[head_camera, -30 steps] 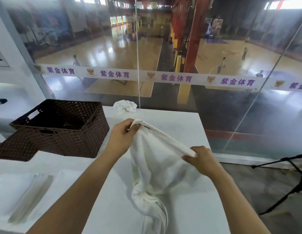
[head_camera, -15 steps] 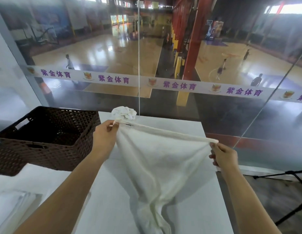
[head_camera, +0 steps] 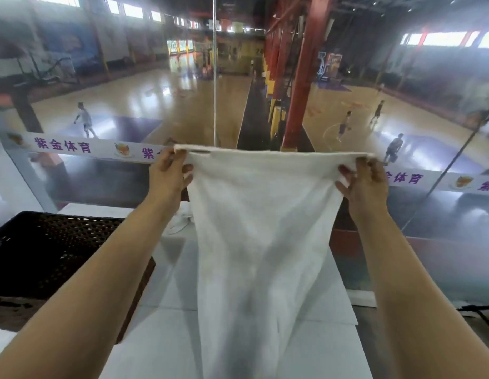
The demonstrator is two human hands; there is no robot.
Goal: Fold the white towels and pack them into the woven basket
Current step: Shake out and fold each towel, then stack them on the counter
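Observation:
A white towel (head_camera: 254, 228) hangs in the air in front of me, its top edge stretched level. My left hand (head_camera: 168, 173) pinches the top left corner and my right hand (head_camera: 365, 181) pinches the top right corner. The cloth narrows downward and drops past the bottom of the view over the white table (head_camera: 172, 283). The dark brown woven basket (head_camera: 54, 255) stands on the table to the left, below my left forearm. A second crumpled white towel (head_camera: 182, 221) lies on the table behind the held one, mostly hidden.
A glass wall (head_camera: 101, 105) with a white lettered band runs just beyond the table's far edge. The table's right edge (head_camera: 344, 291) drops to the floor, where a dark stand leg (head_camera: 475, 309) shows at the right.
Both hands have risen and moved apart, pulling the towel's top edge taut and lifting the cloth higher off the table. My view has tilted up.

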